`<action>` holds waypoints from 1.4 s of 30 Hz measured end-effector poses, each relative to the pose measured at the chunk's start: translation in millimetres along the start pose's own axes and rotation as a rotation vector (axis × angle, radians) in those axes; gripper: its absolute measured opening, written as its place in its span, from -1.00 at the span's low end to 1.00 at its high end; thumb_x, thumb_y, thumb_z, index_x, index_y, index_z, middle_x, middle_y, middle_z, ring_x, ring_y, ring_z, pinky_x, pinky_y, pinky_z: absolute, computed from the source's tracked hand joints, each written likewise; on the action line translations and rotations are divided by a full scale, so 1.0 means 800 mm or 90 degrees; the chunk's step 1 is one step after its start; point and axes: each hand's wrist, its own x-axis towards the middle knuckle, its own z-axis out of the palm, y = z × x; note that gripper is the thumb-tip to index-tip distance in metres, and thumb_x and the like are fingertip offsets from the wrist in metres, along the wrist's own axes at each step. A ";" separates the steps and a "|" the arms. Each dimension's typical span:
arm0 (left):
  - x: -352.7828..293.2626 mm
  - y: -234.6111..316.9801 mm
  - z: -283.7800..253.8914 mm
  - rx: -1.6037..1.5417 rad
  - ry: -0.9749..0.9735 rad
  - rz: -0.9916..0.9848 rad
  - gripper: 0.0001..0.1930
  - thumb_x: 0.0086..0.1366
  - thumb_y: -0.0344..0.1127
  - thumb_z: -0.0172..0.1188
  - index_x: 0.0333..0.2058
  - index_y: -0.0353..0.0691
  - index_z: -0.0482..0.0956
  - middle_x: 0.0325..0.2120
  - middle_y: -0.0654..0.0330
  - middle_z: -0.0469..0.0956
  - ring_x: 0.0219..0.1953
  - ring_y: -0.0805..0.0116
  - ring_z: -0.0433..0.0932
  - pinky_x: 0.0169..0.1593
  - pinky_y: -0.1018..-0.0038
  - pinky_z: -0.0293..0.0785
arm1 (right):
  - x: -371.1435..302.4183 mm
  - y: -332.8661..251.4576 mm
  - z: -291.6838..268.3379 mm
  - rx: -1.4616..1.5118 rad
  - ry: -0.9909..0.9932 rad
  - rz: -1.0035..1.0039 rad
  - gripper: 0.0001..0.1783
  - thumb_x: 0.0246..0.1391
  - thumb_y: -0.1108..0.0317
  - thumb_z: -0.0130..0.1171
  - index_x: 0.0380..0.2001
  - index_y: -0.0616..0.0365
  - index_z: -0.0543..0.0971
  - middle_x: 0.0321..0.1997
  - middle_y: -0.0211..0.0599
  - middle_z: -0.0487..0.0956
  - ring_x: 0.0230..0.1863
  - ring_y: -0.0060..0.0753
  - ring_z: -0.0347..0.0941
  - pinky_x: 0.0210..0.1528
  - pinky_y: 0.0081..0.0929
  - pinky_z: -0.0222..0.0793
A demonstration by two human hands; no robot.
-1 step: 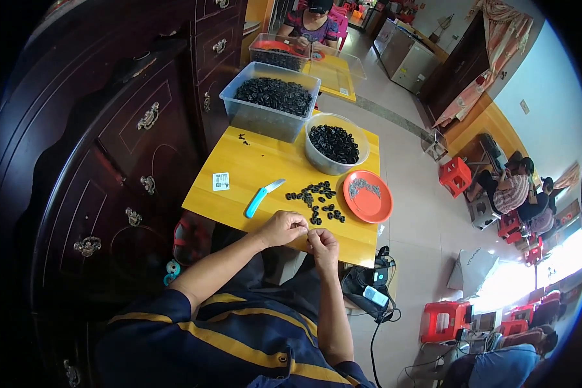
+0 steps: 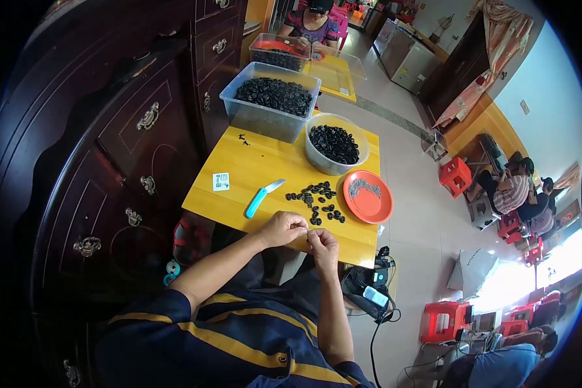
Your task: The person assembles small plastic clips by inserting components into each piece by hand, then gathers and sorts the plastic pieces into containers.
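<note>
Over the near edge of the yellow table (image 2: 223, 205), my left hand (image 2: 282, 229) and my right hand (image 2: 323, 247) meet with fingertips pinched close together. Whatever they pinch is too small and covered to make out. Just beyond my fingers lies a loose group of small black oval parts (image 2: 318, 188). A folding knife (image 2: 257, 202) with a turquoise handle lies open to the left of them. On the right, a red plate (image 2: 370, 210) carries a small heap of tiny grey pieces (image 2: 362, 187).
Behind the parts stand a round clear tub (image 2: 325, 164) and a rectangular clear bin (image 2: 258, 124), both full of black parts. A white printed label (image 2: 220, 182) lies at left. Dark wooden cabinets (image 2: 136, 187) border the left side. Another person (image 2: 312, 26) sits at a farther table.
</note>
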 end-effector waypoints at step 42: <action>-0.001 -0.040 0.006 -0.119 0.045 -0.095 -0.90 0.26 -0.41 0.19 -0.43 -0.27 0.52 -0.61 0.44 0.41 -0.52 0.72 0.35 -0.44 0.64 0.31 | 0.066 -0.048 -0.055 -0.490 0.069 -0.181 -0.82 0.09 0.33 0.22 -0.46 0.24 0.59 -0.62 -0.31 0.53 -0.56 -0.61 0.43 -0.44 -0.52 0.37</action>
